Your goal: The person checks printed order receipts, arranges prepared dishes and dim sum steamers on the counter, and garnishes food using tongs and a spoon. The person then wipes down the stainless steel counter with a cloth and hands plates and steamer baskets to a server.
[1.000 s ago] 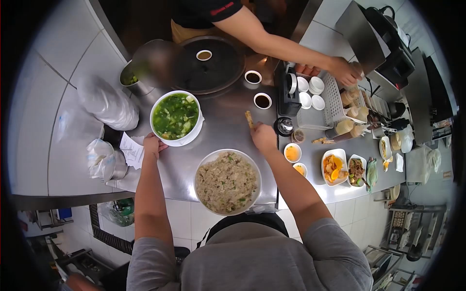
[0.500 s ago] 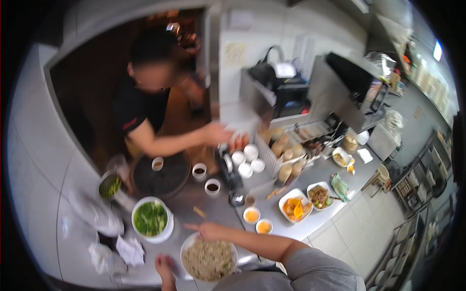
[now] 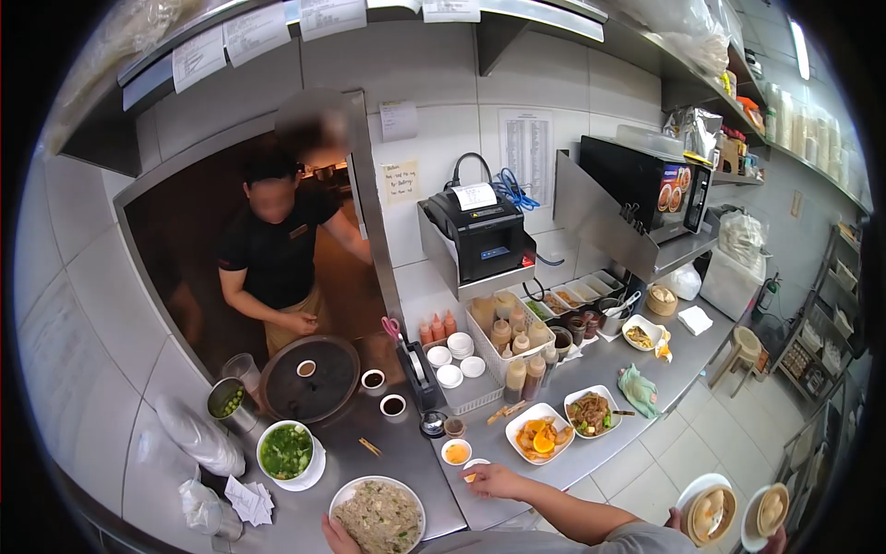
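At the near counter edge stands a white bowl of fried rice. My left hand is closed on its left rim, partly cut off by the picture's bottom. My right hand reaches right and has its fingers closed at a small white sauce cup, which it partly covers. A second cup of orange sauce sits just behind it. Farther right are a square dish of orange-sauced food with an orange slice and a dish of meat with greens.
Left are a bowl of leafy green soup and a round dark tray. A bell stands by the sauce bottle basket. A co-worker stands in the opening. Another person's hands hold plated bun steamers at lower right.
My right hand has moved from the rice bowl's rim to the sauce cup. My left hand has come against the bowl. The co-worker's arm has drawn back; bun steamers have appeared at lower right.
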`<move>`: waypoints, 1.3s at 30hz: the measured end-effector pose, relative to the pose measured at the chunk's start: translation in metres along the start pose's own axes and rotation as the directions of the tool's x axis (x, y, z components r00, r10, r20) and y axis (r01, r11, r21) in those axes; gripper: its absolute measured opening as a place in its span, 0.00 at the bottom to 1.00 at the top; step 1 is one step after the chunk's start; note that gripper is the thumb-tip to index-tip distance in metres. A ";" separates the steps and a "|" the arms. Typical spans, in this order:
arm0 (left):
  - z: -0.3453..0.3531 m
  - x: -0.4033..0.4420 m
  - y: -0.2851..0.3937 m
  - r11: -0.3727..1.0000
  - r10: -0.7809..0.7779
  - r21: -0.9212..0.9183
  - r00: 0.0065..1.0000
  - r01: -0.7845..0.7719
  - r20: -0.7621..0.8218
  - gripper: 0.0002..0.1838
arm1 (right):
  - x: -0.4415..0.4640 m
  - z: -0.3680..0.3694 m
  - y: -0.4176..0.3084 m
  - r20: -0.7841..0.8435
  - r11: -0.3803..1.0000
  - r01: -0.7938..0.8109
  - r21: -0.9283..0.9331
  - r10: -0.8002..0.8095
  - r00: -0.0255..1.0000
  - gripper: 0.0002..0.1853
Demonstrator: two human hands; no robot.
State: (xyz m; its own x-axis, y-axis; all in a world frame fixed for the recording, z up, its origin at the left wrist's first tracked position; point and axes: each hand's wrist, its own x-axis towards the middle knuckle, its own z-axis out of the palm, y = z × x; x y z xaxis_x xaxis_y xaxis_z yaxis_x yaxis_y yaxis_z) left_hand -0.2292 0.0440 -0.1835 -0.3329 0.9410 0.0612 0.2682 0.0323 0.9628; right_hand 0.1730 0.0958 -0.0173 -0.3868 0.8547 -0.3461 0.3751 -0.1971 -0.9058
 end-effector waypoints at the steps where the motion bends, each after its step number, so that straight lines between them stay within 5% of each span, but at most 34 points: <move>1: 0.005 -0.002 0.017 1.000 -0.011 0.019 0.992 0.014 -0.126 0.31 | -0.007 -0.005 0.002 -0.001 1.000 0.025 0.007 -0.025 1.000 0.21; 5: 0.009 -0.016 0.045 0.999 -0.030 0.026 0.898 0.046 -0.440 0.32 | -0.043 -0.028 0.008 0.026 0.999 0.027 0.032 -0.028 0.999 0.20; 10: 0.031 -0.049 0.057 0.997 -0.065 -0.063 0.845 0.037 -0.531 0.32 | -0.074 -0.059 0.061 0.012 0.980 -0.032 0.199 0.030 0.999 0.19; 11: 0.037 -0.056 0.064 0.994 -0.040 0.061 0.820 0.091 -0.570 0.30 | -0.078 -0.064 0.068 0.007 0.977 -0.046 0.210 0.046 0.999 0.19; 14: 0.052 -0.063 0.050 0.999 -0.013 0.030 0.813 0.037 -0.582 0.30 | -0.084 -0.076 0.072 0.074 0.975 -0.194 0.107 0.187 0.980 0.19; 15: 0.055 -0.062 0.053 0.990 0.082 0.141 0.805 0.002 -0.588 0.29 | -0.086 -0.078 0.073 0.087 0.979 -0.164 0.120 0.154 0.984 0.19; 23: 0.070 -0.073 0.078 0.931 0.128 0.337 0.741 0.139 -0.659 0.29 | -0.085 -0.063 0.089 0.221 0.983 -0.142 0.114 0.114 0.968 0.19; 26: 0.068 -0.072 0.071 0.907 0.153 0.392 0.747 0.153 -0.647 0.30 | -0.085 -0.060 0.107 0.261 0.985 -0.169 -0.033 0.172 0.950 0.20; 34: 0.067 -0.068 0.075 0.898 0.119 0.409 0.805 0.163 -0.582 0.33 | -0.101 -0.073 0.119 0.112 0.988 -0.131 0.080 0.121 0.986 0.20; 39: 0.060 -0.059 0.050 0.922 0.082 0.351 0.804 0.162 -0.589 0.36 | -0.126 -0.110 0.136 -0.040 0.929 -0.267 0.257 0.286 0.957 0.19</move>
State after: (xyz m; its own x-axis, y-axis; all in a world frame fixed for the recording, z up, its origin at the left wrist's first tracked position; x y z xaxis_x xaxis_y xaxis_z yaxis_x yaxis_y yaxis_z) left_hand -0.1424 0.0104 -0.1545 -0.7779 0.5610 0.2831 0.5102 0.3008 0.8058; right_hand 0.3651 0.0144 -0.0705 -0.2296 0.7810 -0.5808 0.2356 -0.5344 -0.8118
